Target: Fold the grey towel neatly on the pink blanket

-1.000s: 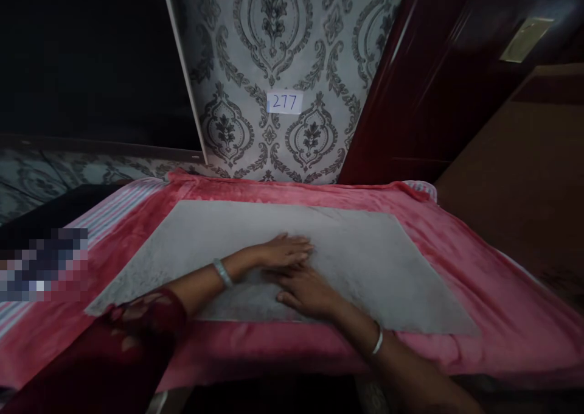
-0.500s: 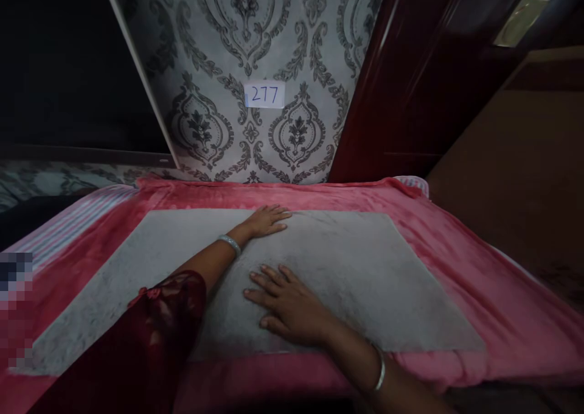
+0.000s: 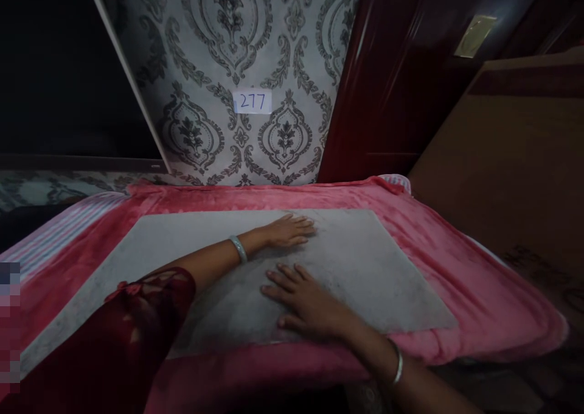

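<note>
A flat grey sheet (image 3: 365, 268), which looks like cloth or thin board, lies spread over a pink-red plush blanket (image 3: 438, 262). My left hand (image 3: 287, 230) rests palm down near the far edge of the sheet, fingers stretched to the right. Closer to me, my right hand (image 3: 312, 304) is flat on the same sheet with its fingers spread and pointing left. Both hands hold nothing. A pale bangle (image 3: 238, 249) circles my left wrist, and a silver bangle (image 3: 398, 362) my right one. My dark red sleeve (image 3: 123, 322) covers part of the sheet's left side.
Striped cloth (image 3: 77, 225) shows under the blanket at the left. Behind stand a patterned wall (image 3: 196, 55) with a paper label (image 3: 252, 101) reading 277, a dark screen (image 3: 68, 73) and a dark red door (image 3: 387, 85). A large brown carton (image 3: 511, 158) borders the right side.
My left hand has slid right and slightly toward me over the sheet. My right hand has shifted a little to the right. The view has turned slightly right.
</note>
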Demonstrator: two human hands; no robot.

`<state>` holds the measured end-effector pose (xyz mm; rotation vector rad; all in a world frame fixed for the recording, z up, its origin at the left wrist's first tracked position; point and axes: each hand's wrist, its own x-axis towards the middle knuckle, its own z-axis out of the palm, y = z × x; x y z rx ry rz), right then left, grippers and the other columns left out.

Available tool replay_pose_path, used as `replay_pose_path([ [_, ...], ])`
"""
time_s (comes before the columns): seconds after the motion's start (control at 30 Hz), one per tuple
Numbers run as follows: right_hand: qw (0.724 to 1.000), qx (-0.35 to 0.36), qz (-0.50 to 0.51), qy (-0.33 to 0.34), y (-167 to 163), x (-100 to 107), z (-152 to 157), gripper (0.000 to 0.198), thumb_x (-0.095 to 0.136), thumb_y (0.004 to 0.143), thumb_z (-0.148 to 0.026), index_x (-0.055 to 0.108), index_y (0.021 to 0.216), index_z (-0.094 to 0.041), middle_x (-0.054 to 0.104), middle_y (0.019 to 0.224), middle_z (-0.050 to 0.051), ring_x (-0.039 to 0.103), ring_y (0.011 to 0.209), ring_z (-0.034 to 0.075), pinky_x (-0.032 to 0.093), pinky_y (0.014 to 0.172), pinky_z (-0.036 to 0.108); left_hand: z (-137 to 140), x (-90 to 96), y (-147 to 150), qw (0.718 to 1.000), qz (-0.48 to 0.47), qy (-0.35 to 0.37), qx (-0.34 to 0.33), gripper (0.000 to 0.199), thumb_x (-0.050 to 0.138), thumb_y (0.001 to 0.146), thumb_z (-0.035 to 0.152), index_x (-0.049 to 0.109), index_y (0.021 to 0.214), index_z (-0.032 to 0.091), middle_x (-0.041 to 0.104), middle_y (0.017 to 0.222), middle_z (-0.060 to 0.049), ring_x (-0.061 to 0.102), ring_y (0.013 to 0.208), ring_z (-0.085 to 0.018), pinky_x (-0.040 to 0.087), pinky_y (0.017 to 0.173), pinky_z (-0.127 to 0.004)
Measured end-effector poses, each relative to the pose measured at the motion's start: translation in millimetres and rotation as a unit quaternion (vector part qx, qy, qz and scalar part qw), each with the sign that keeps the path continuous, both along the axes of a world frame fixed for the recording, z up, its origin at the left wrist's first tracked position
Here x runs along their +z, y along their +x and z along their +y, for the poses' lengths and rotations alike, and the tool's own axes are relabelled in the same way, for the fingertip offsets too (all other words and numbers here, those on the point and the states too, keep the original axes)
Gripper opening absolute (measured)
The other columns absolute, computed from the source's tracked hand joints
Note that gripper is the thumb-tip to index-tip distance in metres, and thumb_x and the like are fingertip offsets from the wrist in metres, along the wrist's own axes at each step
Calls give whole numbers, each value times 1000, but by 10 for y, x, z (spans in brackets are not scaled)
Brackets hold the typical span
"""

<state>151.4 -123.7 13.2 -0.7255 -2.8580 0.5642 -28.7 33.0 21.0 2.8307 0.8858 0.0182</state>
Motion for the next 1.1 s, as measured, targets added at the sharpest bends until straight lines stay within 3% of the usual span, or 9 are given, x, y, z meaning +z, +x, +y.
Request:
replay_pose_path([
  [0.1,1000,-9,-7,-12,48,-101,-38,70,50,98,-59,26,160,-36,14,169,0,1,156,26,3,125,55,99,-144,144,1000,-3,-2,11,68,29,99,63,30,158,29,23,167,-8,15,155,-29,8,123,-57],
  [0.23,1000,-6,-2,-13,37,-132,-44,71,52,97,-57,25,160,-38,13,169,-1,-1,156,25,1,125,53,360,-218,106,997,-5,12,79,67,31,99,63,31,158,31,22,167,-7,15,155,-30,9,123,-56],
  [0.4,1000,-4,3,0,44,-93,-20,71,52,97,-58,26,160,-36,14,169,0,2,156,25,4,125,53,564,-136,-4,992,5,9,128,63,26,101,58,30,158,32,24,167,-5,18,155,-25,11,124,-52],
  [0.57,1000,-7,5,0,26,-100,-22,69,52,98,-56,28,159,-35,16,169,1,3,156,25,3,125,54,509,6,55,987,47,31,148,61,32,101,53,33,157,31,27,166,-6,20,154,-29,13,122,-56],
  [0.73,999,1,38,-15,60,-90,-27,66,55,97,-55,38,156,-32,24,167,3,8,155,25,6,124,54,113,125,-57,979,28,50,195,57,31,101,48,41,152,25,26,166,-10,20,154,-32,16,121,-62],
  [0.83,992,-4,103,-79,215,-27,119,53,49,99,-55,58,143,-27,53,151,6,40,145,25,29,120,46,-345,143,-210,979,-6,72,190,51,40,98,41,51,143,19,41,157,-17,35,147,-33,27,119,-59],
  [0.93,973,-129,182,-59,429,58,460,51,34,103,-50,62,139,-25,67,134,7,60,125,23,45,109,42,-872,136,-209,990,-45,71,109,37,44,96,33,65,122,17,62,133,-18,52,132,-32,38,113,-52],
  [1.0,964,-202,172,18,536,82,747,52,32,104,-46,55,145,-25,59,144,8,52,135,24,40,114,46,-1175,104,-92,995,-92,48,15,38,42,98,35,65,123,19,62,133,-16,52,131,-31,39,113,-49],
  [1.1,974,-211,38,76,592,29,1136,55,35,103,-45,42,154,-26,38,161,8,28,151,26,23,121,55,-1469,0,141,987,-102,-2,-121,52,45,98,49,52,144,25,48,153,-13,38,146,-32,26,121,-53],
])
